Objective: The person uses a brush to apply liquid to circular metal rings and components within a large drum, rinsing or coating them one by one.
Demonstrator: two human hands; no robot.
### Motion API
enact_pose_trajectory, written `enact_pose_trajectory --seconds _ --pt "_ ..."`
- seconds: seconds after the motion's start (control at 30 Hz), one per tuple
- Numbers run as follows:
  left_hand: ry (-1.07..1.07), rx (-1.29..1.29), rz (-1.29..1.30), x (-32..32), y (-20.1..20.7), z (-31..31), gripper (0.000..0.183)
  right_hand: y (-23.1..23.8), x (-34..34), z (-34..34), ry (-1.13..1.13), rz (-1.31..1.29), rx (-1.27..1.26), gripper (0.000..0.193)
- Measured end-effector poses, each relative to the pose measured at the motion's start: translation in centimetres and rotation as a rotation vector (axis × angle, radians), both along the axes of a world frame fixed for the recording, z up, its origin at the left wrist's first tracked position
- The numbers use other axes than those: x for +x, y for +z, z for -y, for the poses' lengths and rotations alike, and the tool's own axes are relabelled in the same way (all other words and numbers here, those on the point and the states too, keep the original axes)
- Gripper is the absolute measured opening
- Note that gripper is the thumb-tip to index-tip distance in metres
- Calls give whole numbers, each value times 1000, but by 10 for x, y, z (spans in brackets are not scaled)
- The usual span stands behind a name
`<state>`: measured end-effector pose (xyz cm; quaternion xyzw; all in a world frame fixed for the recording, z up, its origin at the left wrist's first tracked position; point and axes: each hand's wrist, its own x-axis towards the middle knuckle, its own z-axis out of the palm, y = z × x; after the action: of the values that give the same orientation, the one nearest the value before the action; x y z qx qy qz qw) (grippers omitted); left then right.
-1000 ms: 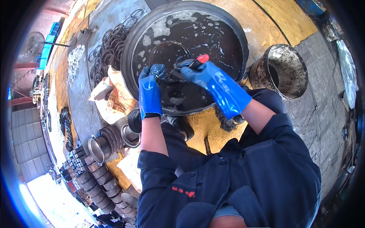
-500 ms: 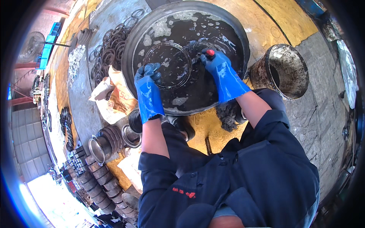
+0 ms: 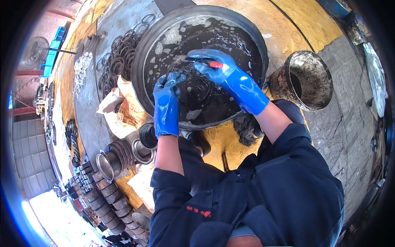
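A wide round black tub (image 3: 139, 70) of dark, foam-flecked liquid stands in front of me. My left hand (image 3: 168, 84), in a blue rubber glove, is closed on the near left side of a thin dark ring (image 3: 209, 93) at the liquid's surface. Above the ring's far side is my right hand (image 3: 214, 66), also gloved in blue and closed around a red-handled brush (image 3: 215, 64). The brush's bristle end points left, mostly hidden by the fingers. Part of the ring is lost against the dark liquid.
A dirty round bucket (image 3: 310, 80) stands right of the tub. Dark rings (image 3: 119, 59) are heaped to the left, above a torn paper sack (image 3: 125, 109). Metal collars (image 3: 108, 162) and stacked cylindrical parts (image 3: 107, 201) lie at lower left. A dark rag-like clump (image 3: 247, 131) lies by my legs.
My right hand has swung left with the brush, from the ring's right side to over its far edge. My left hand has shifted slightly right and down with the ring.
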<state>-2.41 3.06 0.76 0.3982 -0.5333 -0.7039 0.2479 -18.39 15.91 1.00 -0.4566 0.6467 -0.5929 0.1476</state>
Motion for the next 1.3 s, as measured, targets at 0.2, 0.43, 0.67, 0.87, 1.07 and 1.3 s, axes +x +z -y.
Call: enact_pose_trajectory --seconds 0.2,0.43,0.67,0.87,1.07,1.3 --pt "90 76 -83 4 -11 12 15 -32 -12 -3 -225 177 364 34" --pt "72 49 -160 7 -2 16 18 -53 -1 -9 -71 492 571 39" --pt "129 46 -142 11 1 24 14 -48 -3 -31 -82 324 644 30" --pt "181 122 -134 1 -5 16 13 -51 -14 -25 -105 -41 538 34" --pt "33 158 -25 -1 -5 5 13 0 4 -9 69 -9 -58 33" --pt "69 114 -46 0 -11 16 20 -62 -21 -13 -94 200 341 31"
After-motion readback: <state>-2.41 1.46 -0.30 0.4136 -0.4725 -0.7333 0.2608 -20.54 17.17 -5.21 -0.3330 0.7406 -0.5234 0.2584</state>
